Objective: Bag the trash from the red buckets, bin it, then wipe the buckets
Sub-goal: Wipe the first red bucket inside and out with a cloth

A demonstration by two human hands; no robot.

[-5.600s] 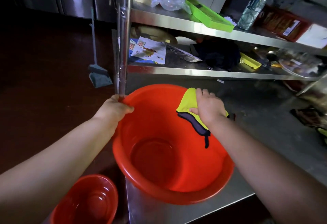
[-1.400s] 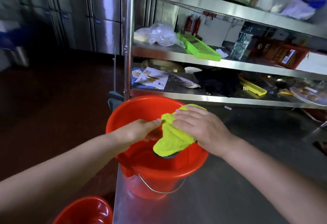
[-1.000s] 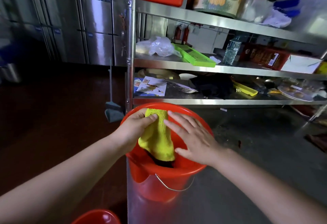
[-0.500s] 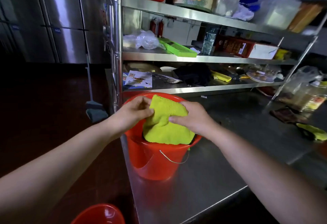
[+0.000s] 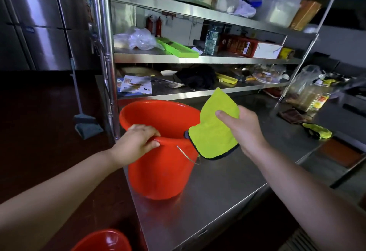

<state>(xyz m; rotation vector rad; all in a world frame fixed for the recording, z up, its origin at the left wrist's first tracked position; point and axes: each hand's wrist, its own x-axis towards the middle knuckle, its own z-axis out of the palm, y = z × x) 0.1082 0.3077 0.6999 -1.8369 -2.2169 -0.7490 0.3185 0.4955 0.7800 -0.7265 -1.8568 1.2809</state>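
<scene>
On the steel counter (image 5: 227,187) stands the red bucket (image 5: 160,163), upright; the left hand (image 5: 136,143) curls over its near rim, gripping it. Just right, the raised right hand (image 5: 242,130) pinches the yellow cloth (image 5: 213,130), which hangs beside the bucket's rim.

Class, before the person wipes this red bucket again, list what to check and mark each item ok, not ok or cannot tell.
1. Left hand grips the rim of the red bucket: ok.
2. Right hand pinches the yellow cloth: ok.
3. Bucket stands upright on the steel counter: ok.
4. Visible inner wall shows no trash: ok.
5. Bucket's floor clear of trash: cannot tell, hidden.
6. Cloth against the bucket: not ok, held beside the rim.
</scene>
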